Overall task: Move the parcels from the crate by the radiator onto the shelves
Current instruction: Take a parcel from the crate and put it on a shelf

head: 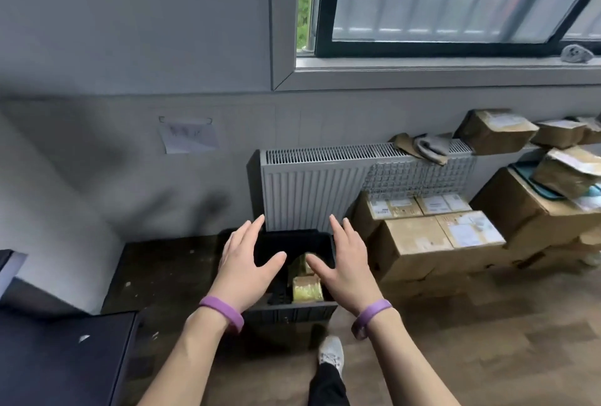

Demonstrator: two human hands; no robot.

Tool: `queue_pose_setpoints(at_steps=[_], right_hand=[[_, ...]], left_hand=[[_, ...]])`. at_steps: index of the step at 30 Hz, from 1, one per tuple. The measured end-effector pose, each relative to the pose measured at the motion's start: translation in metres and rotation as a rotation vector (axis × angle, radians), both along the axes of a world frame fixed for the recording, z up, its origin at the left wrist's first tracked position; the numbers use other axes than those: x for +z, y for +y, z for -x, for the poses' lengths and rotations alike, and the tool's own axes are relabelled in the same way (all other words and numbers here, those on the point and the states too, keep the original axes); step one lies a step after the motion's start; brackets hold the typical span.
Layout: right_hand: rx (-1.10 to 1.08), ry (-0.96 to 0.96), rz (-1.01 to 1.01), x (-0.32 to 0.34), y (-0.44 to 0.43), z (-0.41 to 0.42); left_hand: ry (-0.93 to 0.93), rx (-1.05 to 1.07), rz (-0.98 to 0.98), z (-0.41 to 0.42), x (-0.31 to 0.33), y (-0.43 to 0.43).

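Observation:
A dark grey plastic crate [292,311] stands on the floor in front of the white radiator [312,191]. Inside it lie small yellowish parcels [307,288], partly hidden by my hands. My left hand [247,259] hovers over the crate's left side with fingers straight and spread, holding nothing. My right hand [344,259] is held the same way over the crate's right side, also empty. Both wrists wear purple bands. No shelves are in view.
Stacked cardboard boxes [435,243] fill the floor to the right of the crate, with more parcels [497,131] piled above them. A dark cabinet top [61,357] is at the lower left. My foot in a white shoe [331,357] stands just before the crate.

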State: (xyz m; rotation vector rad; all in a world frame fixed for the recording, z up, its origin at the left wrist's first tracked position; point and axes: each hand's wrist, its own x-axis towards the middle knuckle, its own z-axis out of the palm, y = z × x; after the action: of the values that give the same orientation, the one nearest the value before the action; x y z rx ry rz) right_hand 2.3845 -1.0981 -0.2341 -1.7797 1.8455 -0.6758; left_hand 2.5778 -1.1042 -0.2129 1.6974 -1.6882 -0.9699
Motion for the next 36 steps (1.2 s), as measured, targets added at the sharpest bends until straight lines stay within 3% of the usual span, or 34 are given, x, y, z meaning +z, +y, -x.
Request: queue_pose_setpoints(at_steps=[12,19,25,36], right_hand=[[0.195,0.050,-0.136,-0.034,-0.225,0.056],[0.225,0.132,-0.294,-0.117,-0.278,0.049],[0.199,0.170,-0.489,-0.253,-0.297,0.044],[0.072,0.275,-0.902,-0.607,-0.279,0.067]], left_hand=[[-0.071,0.111,-0.113,0.062,-0.038,-0.192],[-0.137,0.060,-0.288,0.055,-0.122,-0.256],[-0.219,-0.062,-0.461,0.050,-0.268,-0.297],[-0.346,-0.210,-0.779,0.076,-0.635,-0.274]])
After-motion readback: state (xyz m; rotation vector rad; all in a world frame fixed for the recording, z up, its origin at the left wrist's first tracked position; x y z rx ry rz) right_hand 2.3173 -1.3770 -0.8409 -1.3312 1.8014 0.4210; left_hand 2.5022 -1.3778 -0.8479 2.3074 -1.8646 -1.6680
